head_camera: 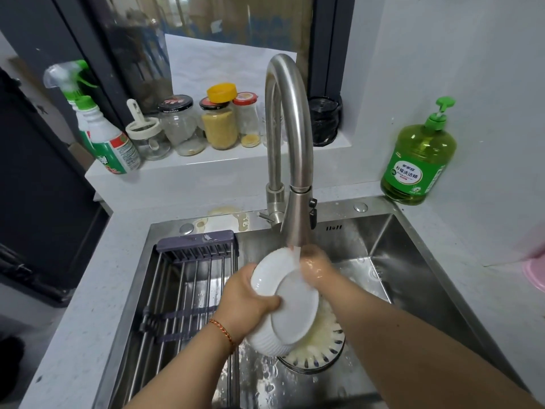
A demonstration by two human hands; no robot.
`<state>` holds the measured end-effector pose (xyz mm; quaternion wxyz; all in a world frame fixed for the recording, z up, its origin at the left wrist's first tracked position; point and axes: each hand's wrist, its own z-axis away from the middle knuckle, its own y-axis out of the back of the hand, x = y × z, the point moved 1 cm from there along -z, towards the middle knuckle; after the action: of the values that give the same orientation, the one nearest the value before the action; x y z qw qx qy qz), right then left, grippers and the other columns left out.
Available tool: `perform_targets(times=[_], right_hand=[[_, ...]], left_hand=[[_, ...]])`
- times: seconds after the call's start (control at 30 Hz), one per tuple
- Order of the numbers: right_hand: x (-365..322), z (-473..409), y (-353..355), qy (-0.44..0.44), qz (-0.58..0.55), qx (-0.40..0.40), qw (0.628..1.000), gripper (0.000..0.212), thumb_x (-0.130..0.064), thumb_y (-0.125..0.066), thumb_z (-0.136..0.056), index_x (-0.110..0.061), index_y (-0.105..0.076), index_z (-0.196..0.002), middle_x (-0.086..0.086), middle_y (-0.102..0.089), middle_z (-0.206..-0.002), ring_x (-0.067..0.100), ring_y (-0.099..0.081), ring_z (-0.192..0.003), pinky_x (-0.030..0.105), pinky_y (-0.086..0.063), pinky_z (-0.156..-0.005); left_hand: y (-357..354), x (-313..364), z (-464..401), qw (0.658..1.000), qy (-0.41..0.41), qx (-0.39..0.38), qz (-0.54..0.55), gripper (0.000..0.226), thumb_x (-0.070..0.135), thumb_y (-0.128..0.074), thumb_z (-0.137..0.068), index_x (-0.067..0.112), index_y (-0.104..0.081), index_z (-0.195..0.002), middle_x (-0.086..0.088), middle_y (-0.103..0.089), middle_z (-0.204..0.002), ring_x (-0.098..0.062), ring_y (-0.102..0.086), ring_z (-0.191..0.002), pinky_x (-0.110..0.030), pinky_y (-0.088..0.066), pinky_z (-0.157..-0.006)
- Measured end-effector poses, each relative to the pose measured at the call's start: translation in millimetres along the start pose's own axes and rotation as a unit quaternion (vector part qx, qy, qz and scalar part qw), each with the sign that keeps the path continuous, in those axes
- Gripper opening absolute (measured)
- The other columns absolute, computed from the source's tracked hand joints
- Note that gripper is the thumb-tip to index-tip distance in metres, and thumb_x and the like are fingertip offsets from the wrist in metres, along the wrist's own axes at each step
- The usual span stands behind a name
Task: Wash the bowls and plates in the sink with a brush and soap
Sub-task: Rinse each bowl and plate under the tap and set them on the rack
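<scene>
**Bowl under the running tap**

Water from the curved brushed-steel faucet [287,137] falls on the white ribbed ceramic bowl [283,302], which I hold tilted above the stainless steel sink [413,261], its base turned toward me. My left hand [246,302] grips the bowl's left side, thumb curled over the base edge. My right hand [314,268] is wet and sits against the bowl's upper rim right under the stream; blur hides its fingers, so I cannot tell whether they grip. Below the bowl lies the round slotted drain strainer [321,346], covered in yellowish residue. A dark drying rack [188,278] spans the sink's left part. The green pump bottle of dish soap [418,160] stands on the pale counter [472,231] at the back right corner.
</scene>
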<state>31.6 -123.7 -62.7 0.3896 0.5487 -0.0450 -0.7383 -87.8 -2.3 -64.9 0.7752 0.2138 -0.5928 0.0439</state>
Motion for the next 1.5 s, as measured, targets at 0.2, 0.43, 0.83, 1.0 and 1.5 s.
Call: perform_targets(times=[0.2, 0.43, 0.83, 1.0, 1.5], right_hand=[[53.5, 6.5, 17.7, -0.105, -0.452, -0.071, 0.883, 0.045, -0.046, -0.052, -0.092, -0.008, -0.067, -0.111, 0.016, -0.072, -0.104, 0.029, -0.069, -0.094, 0.043, -0.05, -0.089], [109.7, 39.6, 30.2, -0.037, -0.646, -0.148, 0.748, 0.082, -0.043, -0.09, -0.053, -0.009, -0.064, -0.122, 0.023, -0.057, -0.129, 0.041, -0.058, -0.114, 0.048, -0.054, -0.083], [106.8, 54.9, 11.8, -0.104, -0.738, -0.011, 0.667, 0.055, -0.035, -0.06, -0.079, -0.008, -0.055, -0.127, 0.021, -0.065, -0.118, 0.036, -0.067, -0.099, 0.049, -0.056, -0.075], [92.8, 59.0, -3.5, -0.158, -0.728, -0.028, 0.667, 0.051, -0.038, -0.056, -0.088, -0.007, -0.058, -0.127, 0.016, -0.065, -0.121, 0.031, -0.064, -0.11, 0.044, -0.043, -0.103], [90.2, 76.4, -29.5, -0.118, -0.701, -0.059, 0.701, 0.047, -0.033, -0.058, -0.088, -0.008, -0.057, -0.128, 0.022, -0.064, -0.121, 0.038, -0.058, -0.115, 0.056, -0.038, -0.105]], left_hand=[[2.9, 13.7, -24.1, 0.982, 0.066, 0.018, 0.177, 0.046, -0.005, -0.077, -0.06, 0.008, -0.066, -0.103, -0.015, -0.072, -0.098, -0.031, -0.069, -0.086, -0.049, -0.058, -0.073], [-52.7, 35.4, -47.0, 0.986, 0.061, -0.001, 0.155, 0.027, -0.002, -0.077, -0.072, 0.013, -0.07, -0.095, -0.011, -0.073, -0.084, -0.025, -0.068, -0.07, -0.042, -0.058, -0.07], [-108.6, 19.0, -19.7, 0.871, -0.069, -0.085, -0.48, 0.074, 0.058, -0.007, -0.095, 0.013, -0.001, -0.155, -0.006, 0.001, -0.163, -0.021, 0.002, -0.15, -0.045, -0.001, -0.121], [-116.0, 16.2, 15.0, 0.86, -0.119, -0.136, -0.478, 0.105, 0.064, 0.028, -0.064, 0.021, 0.0, -0.155, 0.003, 0.004, -0.163, -0.01, 0.012, -0.148, -0.042, 0.013, -0.119], [-69.9, 8.7, -33.1, 0.821, -0.068, -0.144, -0.548, 0.06, 0.053, -0.002, -0.099, 0.03, 0.012, -0.153, -0.002, 0.009, -0.163, -0.02, 0.011, -0.149, -0.051, 0.013, -0.117]])
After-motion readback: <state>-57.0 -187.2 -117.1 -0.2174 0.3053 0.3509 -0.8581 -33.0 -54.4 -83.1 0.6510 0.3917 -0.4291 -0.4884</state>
